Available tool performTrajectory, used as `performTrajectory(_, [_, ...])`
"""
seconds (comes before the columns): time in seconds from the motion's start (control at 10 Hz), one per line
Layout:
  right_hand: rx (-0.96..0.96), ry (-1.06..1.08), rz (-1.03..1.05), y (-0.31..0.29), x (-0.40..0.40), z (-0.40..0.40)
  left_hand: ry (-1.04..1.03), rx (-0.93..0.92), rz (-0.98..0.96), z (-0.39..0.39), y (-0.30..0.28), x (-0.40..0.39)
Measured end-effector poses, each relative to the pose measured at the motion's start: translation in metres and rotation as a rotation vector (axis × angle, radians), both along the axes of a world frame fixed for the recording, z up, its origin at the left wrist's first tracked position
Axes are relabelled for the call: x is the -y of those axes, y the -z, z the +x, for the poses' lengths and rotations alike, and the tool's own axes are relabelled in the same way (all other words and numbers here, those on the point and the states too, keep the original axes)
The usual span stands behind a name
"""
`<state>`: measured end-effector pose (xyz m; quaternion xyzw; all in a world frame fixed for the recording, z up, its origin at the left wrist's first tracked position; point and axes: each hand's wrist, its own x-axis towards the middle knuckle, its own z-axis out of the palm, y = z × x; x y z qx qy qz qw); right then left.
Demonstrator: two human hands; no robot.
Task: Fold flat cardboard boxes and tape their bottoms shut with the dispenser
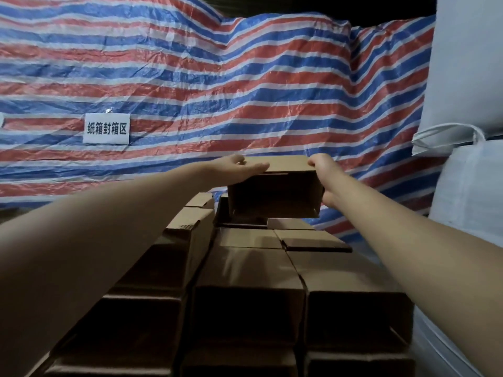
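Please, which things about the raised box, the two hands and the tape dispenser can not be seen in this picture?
- Head view: the far end of the raised box, so its taped bottom, faces away; only the dark open inside shows.
- Left hand: its fingertips lie over the top edge; how far they reach is hidden.
- Right hand: its grip on the box's right wall is partly covered by the wall.
- Tape dispenser: not in view.
- Stacked boxes: the lower rows are cut off by the bottom edge.

You've got a brown box (275,197) between your hands; red-blue-white striped tarp (217,91) behind; white sacks (468,77) right.
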<state>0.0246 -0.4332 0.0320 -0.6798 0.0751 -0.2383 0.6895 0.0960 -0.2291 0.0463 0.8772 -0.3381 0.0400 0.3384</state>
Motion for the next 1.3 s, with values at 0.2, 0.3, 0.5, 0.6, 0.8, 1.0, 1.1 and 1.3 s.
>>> performTrajectory(0.2, [-0.057,0.002,-0.01,0.017,0.018,0.08,-0.156,-0.07,0.246,0.063,0.007,0.019])
performTrajectory(0.3, [-0.102,0.0,-0.008,0.022,0.02,0.106,-0.218,-0.08,0.338,0.082,0.006,0.024])
performTrajectory(0.5, [-0.165,-0.006,0.017,0.037,0.019,0.13,-0.257,-0.121,0.583,0.102,0.005,0.022])
performTrajectory(0.6, [-0.191,-0.03,0.036,0.046,0.016,0.134,-0.262,-0.144,0.636,0.111,0.012,0.02])
performTrajectory(0.8, [-0.164,0.005,-0.029,0.067,0.013,0.138,-0.25,-0.094,0.725,0.107,0.024,0.019])
performTrajectory(1.0, [-0.279,-0.003,-0.122,0.071,0.006,0.129,-0.294,-0.115,0.812,0.1,0.03,0.013])
performTrajectory(1.1, [-0.295,-0.017,-0.142,0.07,0.005,0.122,-0.321,-0.109,0.782,0.097,0.034,0.014])
performTrajectory(1.3, [-0.302,0.045,-0.229,0.051,0.002,0.098,-0.32,0.008,0.768,0.072,0.017,0.01])
